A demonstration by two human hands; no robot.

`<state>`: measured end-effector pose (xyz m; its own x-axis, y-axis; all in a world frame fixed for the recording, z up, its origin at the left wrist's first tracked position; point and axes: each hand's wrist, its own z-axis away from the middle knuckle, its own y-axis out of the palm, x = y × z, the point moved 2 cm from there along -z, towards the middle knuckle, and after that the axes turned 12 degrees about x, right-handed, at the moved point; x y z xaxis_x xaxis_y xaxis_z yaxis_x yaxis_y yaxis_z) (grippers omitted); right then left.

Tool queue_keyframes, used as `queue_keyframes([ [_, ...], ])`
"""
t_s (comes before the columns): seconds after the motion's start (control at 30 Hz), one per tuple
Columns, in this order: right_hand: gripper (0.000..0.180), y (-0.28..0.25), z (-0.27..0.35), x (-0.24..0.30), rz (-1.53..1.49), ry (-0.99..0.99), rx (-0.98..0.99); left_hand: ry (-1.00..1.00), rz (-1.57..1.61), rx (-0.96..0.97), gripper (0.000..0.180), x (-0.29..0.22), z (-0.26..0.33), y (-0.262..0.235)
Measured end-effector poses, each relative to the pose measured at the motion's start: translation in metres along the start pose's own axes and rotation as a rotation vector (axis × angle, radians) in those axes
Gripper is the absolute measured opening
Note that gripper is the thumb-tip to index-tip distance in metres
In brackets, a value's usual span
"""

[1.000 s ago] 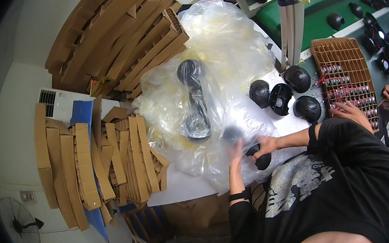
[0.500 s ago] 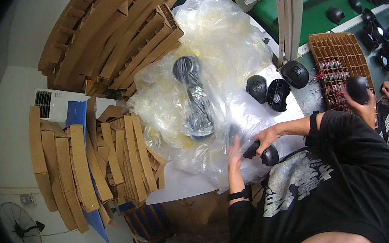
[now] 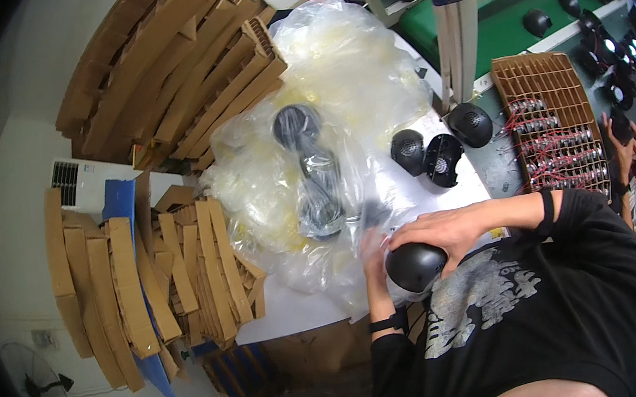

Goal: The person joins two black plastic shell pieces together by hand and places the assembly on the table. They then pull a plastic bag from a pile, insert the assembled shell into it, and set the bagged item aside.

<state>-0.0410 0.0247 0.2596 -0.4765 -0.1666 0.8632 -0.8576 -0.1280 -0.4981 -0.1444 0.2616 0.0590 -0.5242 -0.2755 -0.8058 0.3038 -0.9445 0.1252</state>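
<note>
My right hand is wrapped over the top of a smooth black rounded shell, close to my body at the table's near edge. Beside it, my left hand is smeared by motion against clear plastic film, and its fingers cannot be made out. A dark blurred shape shows just beyond that hand. Farther left, black round parts lie inside clear plastic on a heap of clear and yellowish bags. Two black perforated shells, one closed and one showing its hollow side, rest on the white table.
Another black shell sits at the table's right edge. Beyond it is a divided cardboard tray holding several small wired metal parts. A co-worker's hands hold a black part at the right. Stacked cardboard dividers line the left side.
My right hand now spans the shell's top, and the shell has turned and shifted slightly left. My left hand stays beside the film. The co-worker's hands have come together around a black part.
</note>
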Motion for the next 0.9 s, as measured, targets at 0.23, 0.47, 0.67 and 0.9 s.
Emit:
queue_keyframes([
  [0.23,0.1,-0.044,0.076,0.027,0.27,0.05,-0.622,0.184,-0.144,0.034,0.038,0.014,-0.009,0.021],
  [0.47,0.048,-0.046,0.202,-0.077,-1.063,0.155,-1.503,0.485,-1.218,-0.191,0.049,-0.019,0.0,0.061],
  [0.67,0.043,-0.073,0.281,-0.128,-1.498,0.03,-1.747,0.384,-1.305,-0.191,0.049,-0.025,-0.004,0.067],
  [0.9,0.049,-0.148,0.354,-0.228,-1.229,0.265,-2.041,0.22,-1.357,-0.189,0.039,-0.026,-0.01,0.076],
])
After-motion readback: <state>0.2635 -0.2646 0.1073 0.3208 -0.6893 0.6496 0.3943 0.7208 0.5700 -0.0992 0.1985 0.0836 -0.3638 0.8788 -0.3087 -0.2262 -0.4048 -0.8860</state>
